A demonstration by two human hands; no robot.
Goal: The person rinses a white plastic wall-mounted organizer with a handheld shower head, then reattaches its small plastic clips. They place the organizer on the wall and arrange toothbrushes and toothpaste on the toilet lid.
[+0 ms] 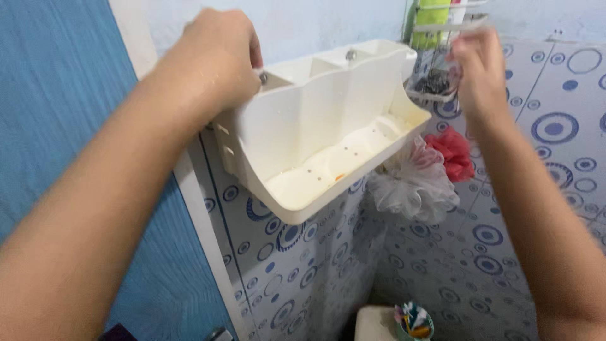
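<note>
I am seeing the left hand [218, 60] gripping the white shelf [322, 132] (wall-mounted). The right hand [481, 72] is blurring; its grasp I cannot tell.

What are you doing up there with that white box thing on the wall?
A person's left hand grips the top left corner of a white plastic shelf caddy mounted on the tiled wall. The right hand, blurred, is raised by a small wire rack. Bath sponges hang below. The caddy looks empty.
</note>
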